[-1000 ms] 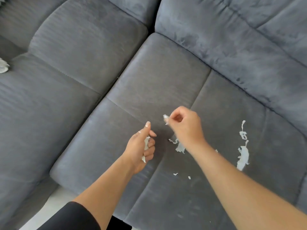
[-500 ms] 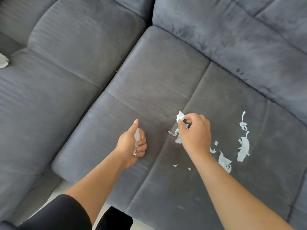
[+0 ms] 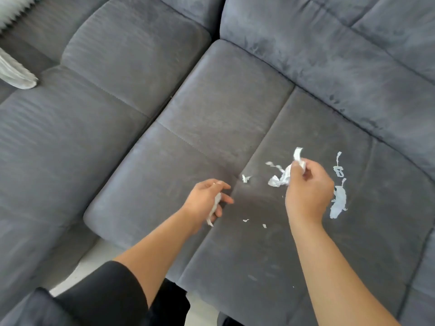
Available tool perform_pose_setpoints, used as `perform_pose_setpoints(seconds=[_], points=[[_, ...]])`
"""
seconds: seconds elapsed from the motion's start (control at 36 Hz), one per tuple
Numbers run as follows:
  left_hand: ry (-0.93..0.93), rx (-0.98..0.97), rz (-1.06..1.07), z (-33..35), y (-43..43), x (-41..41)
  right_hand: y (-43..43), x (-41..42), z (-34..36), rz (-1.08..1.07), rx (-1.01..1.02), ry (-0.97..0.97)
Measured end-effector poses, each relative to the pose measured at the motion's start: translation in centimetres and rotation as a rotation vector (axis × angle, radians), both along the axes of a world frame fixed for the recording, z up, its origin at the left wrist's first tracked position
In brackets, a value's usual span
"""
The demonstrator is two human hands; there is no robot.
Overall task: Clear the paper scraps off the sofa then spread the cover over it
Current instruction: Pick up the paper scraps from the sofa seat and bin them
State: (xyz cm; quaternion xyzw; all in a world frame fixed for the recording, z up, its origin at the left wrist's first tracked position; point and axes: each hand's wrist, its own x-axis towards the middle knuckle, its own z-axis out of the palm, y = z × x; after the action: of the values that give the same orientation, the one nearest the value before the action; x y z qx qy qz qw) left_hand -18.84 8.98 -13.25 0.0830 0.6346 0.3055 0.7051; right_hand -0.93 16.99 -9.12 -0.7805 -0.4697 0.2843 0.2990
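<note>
White paper scraps lie on the dark grey sofa seat [image 3: 211, 109]. My right hand [image 3: 308, 191] hangs just above the seat, pinching a bunch of torn white scraps [image 3: 283, 175] that dangle to its left. My left hand [image 3: 204, 201] is loosely curled around a crumpled strip of paper [image 3: 215, 208]. A long scrap [image 3: 339, 201] and a thin curled one [image 3: 338, 167] rest on the seat to the right of my right hand. Small bits [image 3: 246, 178] lie between my hands, with tiny ones [image 3: 246, 220] nearer me.
A light grey folded cloth [image 3: 16, 74] lies on the seat at the far left, below a pale pleated edge [image 3: 14, 12] in the top left corner. The sofa backrest [image 3: 329, 55] runs along the top right. Pale floor [image 3: 94, 257] shows beneath the seat's front edge.
My right hand has lifted more scraps off the seat and moved right, now holding a larger bunch. My left hand has loosened slightly around its paper strip.
</note>
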Motion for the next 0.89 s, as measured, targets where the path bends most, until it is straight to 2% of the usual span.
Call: perform_pose_setpoints(seconds=[0.08, 0.19, 0.25, 0.33, 0.42, 0.5, 0.56, 0.67, 0.75, 0.81, 0.83, 0.89], points=[[-0.216, 0.006, 0.087, 1.7, -0.8, 2.4, -2.7, -0.7, 1.5, 0.030, -0.158, 0.242], [-0.397, 0.002, 0.011, 3.5, -1.6, 4.5, -6.4, -1.8, 2.8, 0.145, -0.288, 0.293], [-0.378, 0.029, -0.003, 3.9, -1.8, 4.9, -7.6, -1.8, 2.1, 0.204, -0.318, 0.249], [-0.214, 0.053, 0.076, 3.4, -2.4, 5.0, -7.7, -1.2, 1.0, 0.289, -0.323, 0.115], [-0.105, -0.014, 0.220, 1.7, -3.0, 3.6, -6.7, -0.5, 0.8, 0.226, -0.269, 0.170], [-0.194, -0.075, 0.368, 0.8, -3.4, 1.5, -5.8, -0.3, 0.8, 0.146, -0.253, 0.248], [-0.255, -0.107, 0.410, 0.7, -3.7, 0.5, -5.6, -0.8, 0.8, 0.176, -0.285, 0.296], [-0.360, -0.113, 0.311, 1.2, -4.1, -0.1, -7.0, -3.4, 0.7, 0.473, -0.340, 0.243], [-0.557, -0.101, 0.320, 1.4, -4.2, 0.0, -8.6, -5.2, -0.2, 0.777, -0.385, 0.038], [-0.510, -0.096, 0.339, 0.9, -4.2, 0.0, -8.8, -5.9, -0.4, 0.946, -0.361, -0.090], [-0.439, -0.077, 0.362, 0.3, -4.3, -0.2, -8.7, -6.1, -0.3, 0.980, -0.336, -0.088], [-0.303, -0.049, 0.435, -0.5, -4.4, -0.6, -7.9, -5.9, -0.1, 0.904, -0.286, 0.049]])
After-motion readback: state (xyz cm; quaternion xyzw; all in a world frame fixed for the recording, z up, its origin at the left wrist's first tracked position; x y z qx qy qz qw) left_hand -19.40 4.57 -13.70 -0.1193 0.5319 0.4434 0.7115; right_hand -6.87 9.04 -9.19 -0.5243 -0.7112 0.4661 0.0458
